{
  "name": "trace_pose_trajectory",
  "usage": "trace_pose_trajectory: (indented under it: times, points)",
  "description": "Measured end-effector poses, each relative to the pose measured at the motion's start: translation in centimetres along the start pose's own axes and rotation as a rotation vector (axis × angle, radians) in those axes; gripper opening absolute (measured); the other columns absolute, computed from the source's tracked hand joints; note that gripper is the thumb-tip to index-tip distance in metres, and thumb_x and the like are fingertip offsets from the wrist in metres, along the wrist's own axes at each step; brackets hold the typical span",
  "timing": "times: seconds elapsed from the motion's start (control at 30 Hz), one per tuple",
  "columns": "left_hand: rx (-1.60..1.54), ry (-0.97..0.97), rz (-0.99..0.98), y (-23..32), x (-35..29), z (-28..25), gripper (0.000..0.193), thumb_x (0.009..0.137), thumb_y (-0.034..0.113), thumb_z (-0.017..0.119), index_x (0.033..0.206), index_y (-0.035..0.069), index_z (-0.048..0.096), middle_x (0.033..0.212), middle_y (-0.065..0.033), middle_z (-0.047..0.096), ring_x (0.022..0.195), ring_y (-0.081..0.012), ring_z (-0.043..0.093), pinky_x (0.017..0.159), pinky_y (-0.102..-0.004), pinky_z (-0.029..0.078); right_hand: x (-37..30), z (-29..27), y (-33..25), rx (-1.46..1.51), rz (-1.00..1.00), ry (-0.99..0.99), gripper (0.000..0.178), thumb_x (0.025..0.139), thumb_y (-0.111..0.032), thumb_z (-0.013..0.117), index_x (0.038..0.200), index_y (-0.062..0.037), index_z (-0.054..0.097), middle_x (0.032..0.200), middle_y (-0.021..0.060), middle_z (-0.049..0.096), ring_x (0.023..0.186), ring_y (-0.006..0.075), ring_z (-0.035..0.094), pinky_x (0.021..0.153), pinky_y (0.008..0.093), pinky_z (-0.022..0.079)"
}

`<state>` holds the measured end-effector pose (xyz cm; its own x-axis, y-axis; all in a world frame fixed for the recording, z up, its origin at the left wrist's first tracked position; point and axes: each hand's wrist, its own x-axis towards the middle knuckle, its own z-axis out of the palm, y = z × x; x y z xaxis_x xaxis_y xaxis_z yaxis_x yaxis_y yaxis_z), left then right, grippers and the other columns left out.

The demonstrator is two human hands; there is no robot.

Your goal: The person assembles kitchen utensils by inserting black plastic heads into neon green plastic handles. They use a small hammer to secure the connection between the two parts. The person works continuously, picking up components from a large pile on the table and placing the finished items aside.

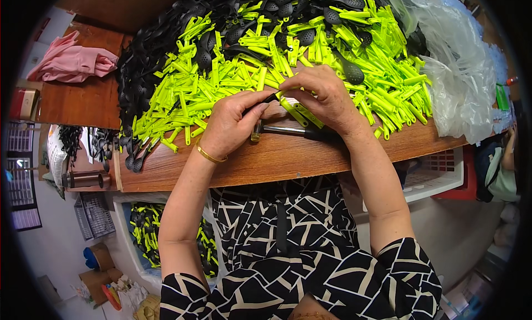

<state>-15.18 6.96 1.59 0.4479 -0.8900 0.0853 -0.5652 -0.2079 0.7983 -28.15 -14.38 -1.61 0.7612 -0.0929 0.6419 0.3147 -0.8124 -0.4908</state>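
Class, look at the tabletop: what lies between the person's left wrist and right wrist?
In the head view, a hammer-like tool lies there on the wooden tabletop, its dark grip toward the right wrist.

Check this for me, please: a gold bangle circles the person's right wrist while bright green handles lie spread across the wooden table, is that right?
Not quite: the head view shows the gold bangle on the left wrist, not the right. The bright green handles do lie spread across the wooden table.
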Motion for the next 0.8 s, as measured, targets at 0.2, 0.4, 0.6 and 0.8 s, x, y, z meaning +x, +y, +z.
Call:
trace_pose_trajectory:
  times: [0.2, 0.4, 0.6, 0.8]
  points:
    - [0.202, 0.054, 0.172, 1.4, -0.3, -0.1, 0.028, 0.102, 0.007, 0.065, 0.129, -0.001, 0.07, 0.107, -0.0138, 0.077, 0.095, -0.019, 0.075, 0.085, -0.0313, 0.058, 0.2, 0.0, -0.3, -0.204, -0.09, 0.054, 0.022, 0.085, -0.019, 0.078, 0.107, -0.0243, 0.079, 0.094, -0.0039, 0.071, 0.094, 0.0192, 0.067, 0.085, 0.0366, 0.045]
    - [-0.833, -0.381, -0.363, 1.0, 0.3, -2.0, 0.037, 0.111, 0.023, 0.057, 0.138, -0.002, 0.06, 0.107, -0.0142, 0.075, 0.091, -0.0176, 0.076, 0.085, -0.028, 0.06, 0.6, 0.5, -1.2, -0.257, -0.293, 0.086, 0.024, 0.082, -0.032, 0.076, 0.106, -0.0277, 0.079, 0.108, -0.0085, 0.072, 0.11, 0.0141, 0.065, 0.101, 0.0401, 0.044]
    - [-0.905, -0.154, -0.286, -1.6, 2.1, 1.3, 0.027, 0.108, 0.016, 0.062, 0.131, 0.001, 0.063, 0.104, -0.0118, 0.076, 0.086, -0.0159, 0.076, 0.074, -0.0246, 0.06, 0.9, -0.3, 0.0, -0.32, -0.109, 0.141, 0.027, 0.082, -0.018, 0.077, 0.108, -0.0246, 0.079, 0.122, -0.0046, 0.071, 0.117, 0.0209, 0.063, 0.102, 0.04, 0.044]
    - [-0.831, 0.207, -0.139, -5.7, 3.7, 1.2, 0.026, 0.108, 0.01, 0.061, 0.131, -0.003, 0.062, 0.112, -0.0172, 0.076, 0.094, -0.0202, 0.077, 0.076, -0.0265, 0.062, 2.5, -2.7, 4.0, -0.473, 0.244, -0.052, 0.032, 0.088, -0.003, 0.066, 0.115, -0.0155, 0.077, 0.123, 0.0059, 0.074, 0.118, 0.0284, 0.065, 0.103, 0.0453, 0.045]
